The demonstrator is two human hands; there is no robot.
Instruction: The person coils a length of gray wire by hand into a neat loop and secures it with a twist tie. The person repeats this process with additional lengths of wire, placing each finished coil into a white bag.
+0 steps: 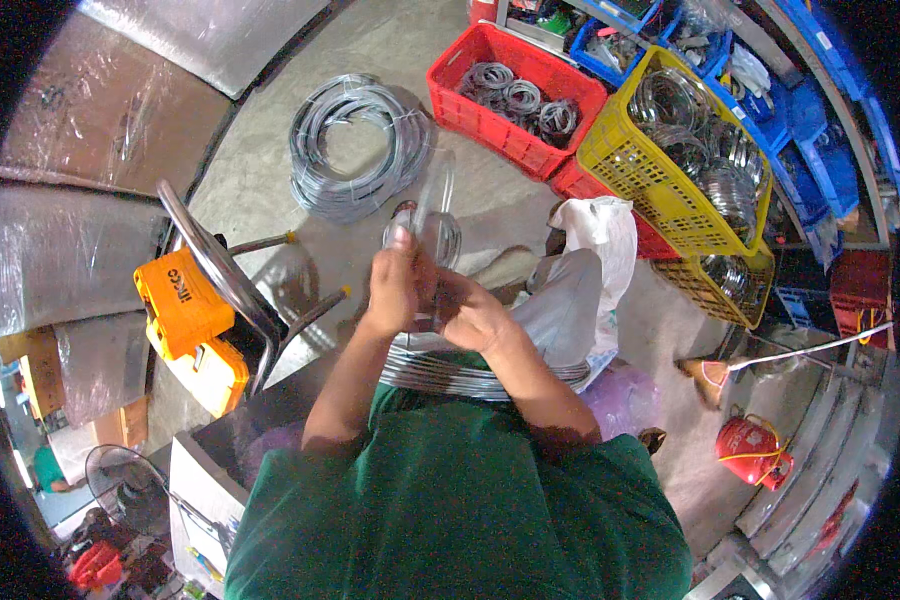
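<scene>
Converging | left hand (400, 285) upright, grip closed on blurred loop (449, 238) | right hand (473, 314) alongside, grip: cannot tell

lower wire coil (435, 374): partly hidden | held loop (453, 240): blurred, material unclear | upper blue bin (620, 12): cut off

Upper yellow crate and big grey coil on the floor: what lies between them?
The head view shows a red crate holding small coils, plus some floor.
</scene>
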